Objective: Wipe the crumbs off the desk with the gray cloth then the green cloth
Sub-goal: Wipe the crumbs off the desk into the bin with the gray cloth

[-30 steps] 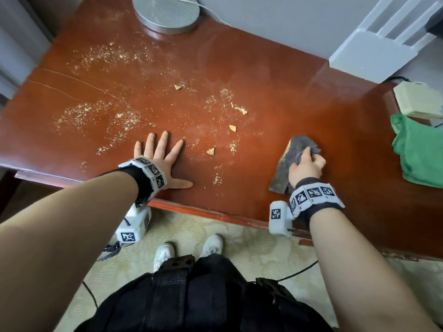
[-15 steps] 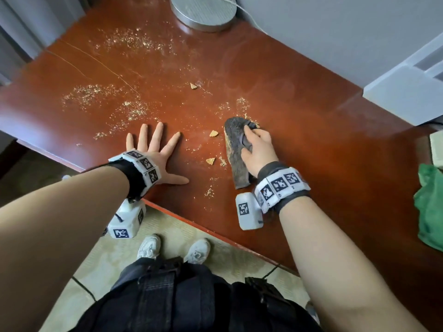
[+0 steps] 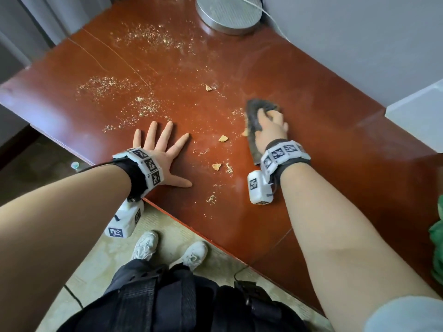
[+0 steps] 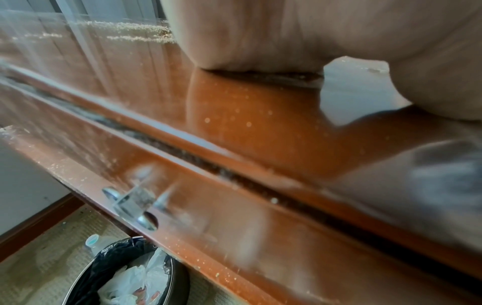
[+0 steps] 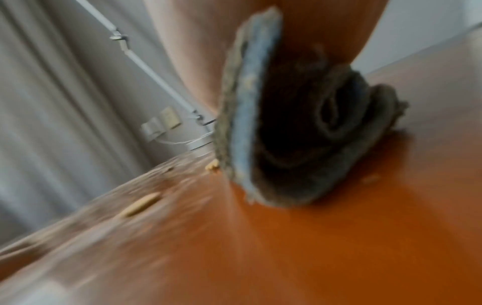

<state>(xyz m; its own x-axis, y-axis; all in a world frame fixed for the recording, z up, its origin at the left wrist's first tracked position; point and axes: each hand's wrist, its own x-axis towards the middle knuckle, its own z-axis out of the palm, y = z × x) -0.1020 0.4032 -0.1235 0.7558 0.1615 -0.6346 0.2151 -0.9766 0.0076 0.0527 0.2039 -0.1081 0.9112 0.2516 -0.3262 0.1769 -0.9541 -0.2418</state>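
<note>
Crumb-strewn red desk (image 3: 311, 130); right hand (image 3: 271, 130) apparently bunches gray cloth (image 3: 254, 111), left hand (image 3: 163, 149) flat.

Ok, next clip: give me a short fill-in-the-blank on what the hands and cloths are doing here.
1. The right hand grips the crumpled ____ cloth on the reddish-brown wooden desk.
2. The left hand lies ____ on the desk, fingers spread.
3. The folded green cloth sits at the desk's ____ edge, untouched.

Missing words: gray; flat; right
</note>
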